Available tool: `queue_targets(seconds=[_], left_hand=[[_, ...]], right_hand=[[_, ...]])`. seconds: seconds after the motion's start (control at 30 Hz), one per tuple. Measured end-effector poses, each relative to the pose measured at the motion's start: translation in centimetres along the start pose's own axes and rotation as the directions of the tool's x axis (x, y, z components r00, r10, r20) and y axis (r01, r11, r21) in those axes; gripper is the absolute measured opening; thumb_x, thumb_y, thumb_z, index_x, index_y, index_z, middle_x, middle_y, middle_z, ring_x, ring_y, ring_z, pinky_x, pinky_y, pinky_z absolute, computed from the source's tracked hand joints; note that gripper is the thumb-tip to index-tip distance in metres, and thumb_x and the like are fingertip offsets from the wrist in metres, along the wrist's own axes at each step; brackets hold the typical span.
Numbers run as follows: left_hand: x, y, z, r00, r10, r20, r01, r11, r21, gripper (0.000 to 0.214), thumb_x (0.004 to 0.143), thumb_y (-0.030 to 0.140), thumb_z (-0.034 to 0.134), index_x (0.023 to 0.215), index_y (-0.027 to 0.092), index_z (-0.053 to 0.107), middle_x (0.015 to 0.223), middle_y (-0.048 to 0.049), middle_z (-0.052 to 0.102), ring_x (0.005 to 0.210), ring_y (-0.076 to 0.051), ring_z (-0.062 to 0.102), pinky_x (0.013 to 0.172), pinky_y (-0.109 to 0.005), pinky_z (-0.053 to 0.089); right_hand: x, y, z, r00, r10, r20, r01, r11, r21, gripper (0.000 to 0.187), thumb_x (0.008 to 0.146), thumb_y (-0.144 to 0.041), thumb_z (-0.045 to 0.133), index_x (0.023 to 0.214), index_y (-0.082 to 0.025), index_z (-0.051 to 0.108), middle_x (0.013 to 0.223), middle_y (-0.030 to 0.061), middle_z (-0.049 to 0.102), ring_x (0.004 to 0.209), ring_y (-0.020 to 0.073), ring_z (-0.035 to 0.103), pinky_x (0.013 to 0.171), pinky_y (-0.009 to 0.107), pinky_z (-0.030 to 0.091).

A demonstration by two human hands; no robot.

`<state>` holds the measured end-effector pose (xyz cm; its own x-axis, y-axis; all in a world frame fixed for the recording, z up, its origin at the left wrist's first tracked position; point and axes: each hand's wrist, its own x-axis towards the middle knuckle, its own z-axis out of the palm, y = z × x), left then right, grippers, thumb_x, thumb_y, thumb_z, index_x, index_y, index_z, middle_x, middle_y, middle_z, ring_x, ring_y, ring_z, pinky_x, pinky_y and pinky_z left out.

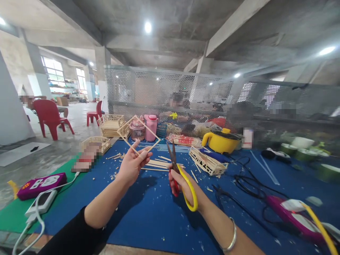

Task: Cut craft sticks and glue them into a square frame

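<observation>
My left hand [132, 163] is raised over the blue table [148, 212] and pinches one corner of a thin square frame of wooden sticks [138, 133], held up on edge like a diamond. My right hand [183, 184] grips a pair of scissors [177, 170] with yellow and red handles, blades pointing up and nearly closed, just right of the frame's lower corner. The blades do not touch the frame. Loose wooden sticks [159, 163] lie on the table behind both hands.
A small stick-built crate [206, 160] lies right of the scissors, more stick baskets [110, 124] at the back left. A yellow pot [221, 141], pink bottles [151, 126], black cables [244, 180], a glue gun [292, 212] and a purple power strip [41, 184] are around. People sit behind a mesh screen [212, 92].
</observation>
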<state>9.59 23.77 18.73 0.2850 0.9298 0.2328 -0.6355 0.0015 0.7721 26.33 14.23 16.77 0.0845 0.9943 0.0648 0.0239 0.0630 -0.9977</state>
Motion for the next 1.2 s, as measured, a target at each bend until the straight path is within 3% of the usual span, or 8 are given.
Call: queue_targets(seconds=[0.2, 0.33, 0.43, 0.53, 0.93, 1.2], left_hand=[[-1.1, -0.8, 1.1, 0.999, -0.038, -0.004, 0.038, 0.998, 0.044, 0.053, 0.079, 0.007, 0.058, 0.126, 0.024, 0.04, 0.103, -0.0072, 0.067, 0.077, -0.01, 0.067, 0.066, -0.018, 0.055], [-0.5, -0.7, 0.8, 0.989, -0.065, -0.13, 0.055, 0.995, -0.083, 0.039, 0.08, 0.003, 0.055, 0.114, 0.021, 0.046, 0.095, -0.0054, 0.068, 0.074, -0.01, 0.067, 0.061, -0.016, 0.055], [0.4, -0.4, 0.0, 0.966, -0.079, -0.248, 0.043, 0.988, -0.149, 0.029, 0.081, 0.002, 0.052, 0.105, 0.018, 0.047, 0.091, -0.0056, 0.068, 0.071, -0.009, 0.067, 0.058, -0.015, 0.054], [0.9, -0.4, -0.5, 0.948, -0.135, -0.287, 0.096, 0.985, -0.145, 0.027, 0.08, 0.002, 0.054, 0.102, 0.016, 0.047, 0.089, -0.0061, 0.068, 0.067, -0.009, 0.067, 0.053, -0.013, 0.053], [-1.0, -2.5, 0.8, 0.95, -0.298, -0.088, 0.29, 0.953, -0.09, 0.037, 0.079, 0.002, 0.056, 0.112, 0.017, 0.049, 0.092, -0.0063, 0.068, 0.075, -0.01, 0.068, 0.059, -0.014, 0.055], [-1.7, -2.7, 1.2, 0.947, -0.319, -0.035, 0.317, 0.947, -0.052, 0.038, 0.079, 0.001, 0.055, 0.113, 0.015, 0.049, 0.096, -0.0077, 0.067, 0.076, -0.011, 0.067, 0.059, -0.014, 0.055]], right_hand=[[-0.6, -0.1, 1.3, 0.997, 0.019, 0.071, -0.032, 0.981, 0.191, 0.05, 0.073, -0.065, 0.052, 0.099, -0.022, 0.048, 0.067, -0.0047, 0.048, 0.049, 0.0074, 0.047, 0.04, 0.02, 0.044], [-0.9, -0.9, 1.7, 0.981, 0.144, 0.126, -0.178, 0.931, 0.319, 0.053, 0.074, -0.068, 0.047, 0.097, -0.02, 0.049, 0.062, -0.0041, 0.048, 0.046, 0.0086, 0.047, 0.04, 0.024, 0.048], [-1.0, -1.1, 1.6, 0.938, 0.264, 0.225, -0.322, 0.902, 0.286, 0.054, 0.079, -0.068, 0.037, 0.095, -0.019, 0.049, 0.059, -0.0033, 0.05, 0.044, 0.0096, 0.049, 0.041, 0.027, 0.05], [-0.9, -0.9, 1.7, 0.91, 0.308, 0.277, -0.373, 0.9, 0.227, 0.054, 0.082, -0.067, 0.033, 0.097, -0.018, 0.049, 0.059, -0.0025, 0.052, 0.044, 0.0097, 0.051, 0.043, 0.027, 0.051], [-0.4, -0.4, 1.8, 0.965, 0.232, 0.125, -0.257, 0.933, 0.252, 0.052, 0.076, -0.068, 0.044, 0.094, -0.019, 0.049, 0.06, -0.0031, 0.052, 0.044, 0.0091, 0.049, 0.04, 0.023, 0.047], [-0.1, -0.6, 1.4, 0.976, 0.217, 0.016, -0.213, 0.939, 0.271, 0.051, 0.077, -0.067, 0.044, 0.087, -0.018, 0.05, 0.059, -0.0031, 0.052, 0.042, 0.0078, 0.047, 0.038, 0.022, 0.046]])
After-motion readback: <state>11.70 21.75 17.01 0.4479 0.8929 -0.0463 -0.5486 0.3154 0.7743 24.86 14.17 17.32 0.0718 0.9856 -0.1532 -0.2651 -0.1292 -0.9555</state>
